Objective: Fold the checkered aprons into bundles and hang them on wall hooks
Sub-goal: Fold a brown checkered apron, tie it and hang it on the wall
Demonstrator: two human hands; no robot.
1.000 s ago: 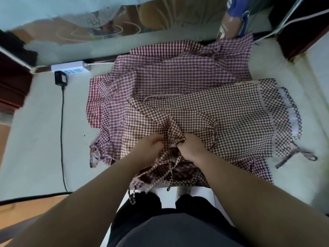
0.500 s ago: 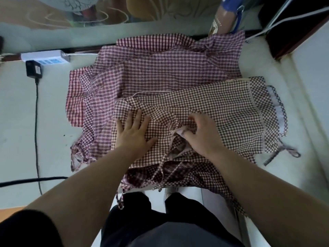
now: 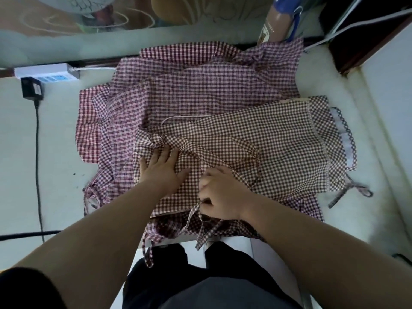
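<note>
Loosely rumpled brown gingham apron (image 3: 267,139)

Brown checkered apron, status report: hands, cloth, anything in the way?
Left hand flat, pressing brown checkered apron. Right hand pinching its near edge. Apron unbundled, atop pink aprons. Ties dangle off table edge.

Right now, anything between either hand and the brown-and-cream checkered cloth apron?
Nothing visible. The left hand lies flat on the brown-and-cream checkered cloth apron, the right hand pinches its near edge, and it lies on top of the red checkered aprons.
</note>
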